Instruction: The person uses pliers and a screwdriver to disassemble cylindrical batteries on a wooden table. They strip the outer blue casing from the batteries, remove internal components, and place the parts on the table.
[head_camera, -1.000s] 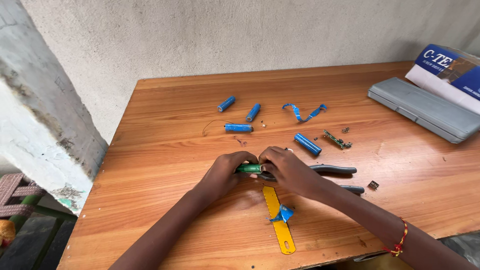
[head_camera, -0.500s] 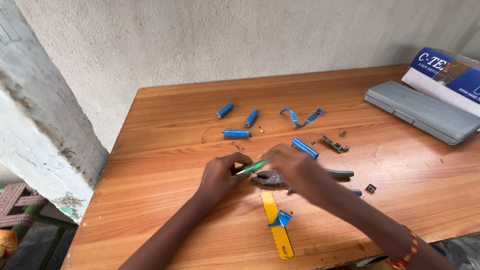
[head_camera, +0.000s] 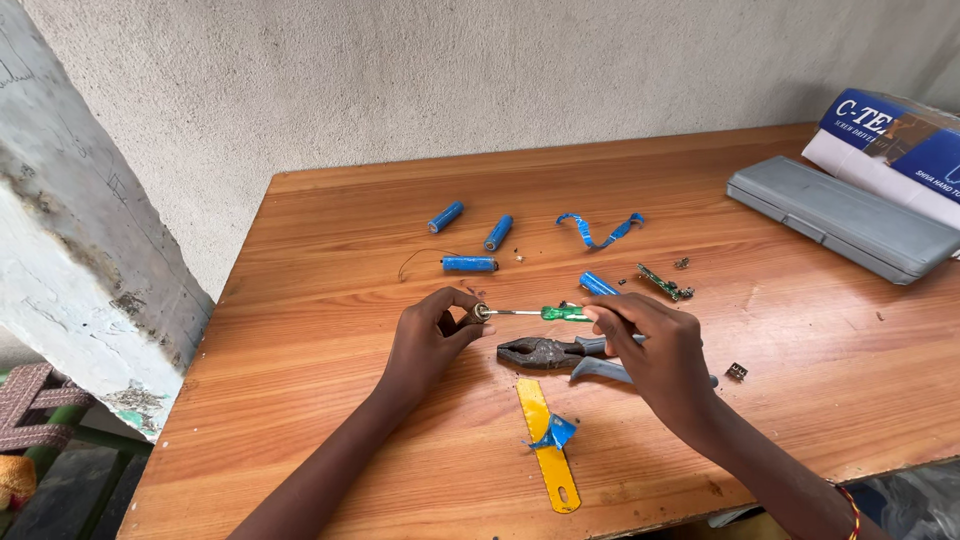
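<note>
My left hand (head_camera: 428, 335) pinches a small bare cylindrical battery cell (head_camera: 477, 313) just above the wooden table (head_camera: 300, 300). My right hand (head_camera: 655, 350) grips a green-handled screwdriver (head_camera: 545, 313) whose thin tip touches the end of that cell. Grey-handled pliers (head_camera: 560, 352) lie on the table right under the screwdriver, partly hidden by my right hand. A yellow metal strip (head_camera: 545, 443) with a scrap of blue wrap (head_camera: 555, 432) lies nearer the front edge.
Several blue battery cells (head_camera: 470, 264) and a torn blue wrap strip (head_camera: 598, 228) lie farther back. A small green circuit board (head_camera: 664, 283) sits right of them. A grey case (head_camera: 840, 218) and a blue-and-white box (head_camera: 895, 140) occupy the far right corner. A rough wall stands behind.
My hands have moved apart: the left now holds the cell out to the left, and the right has drawn the screwdriver back so its shaft shows between them. The pliers are uncovered.
</note>
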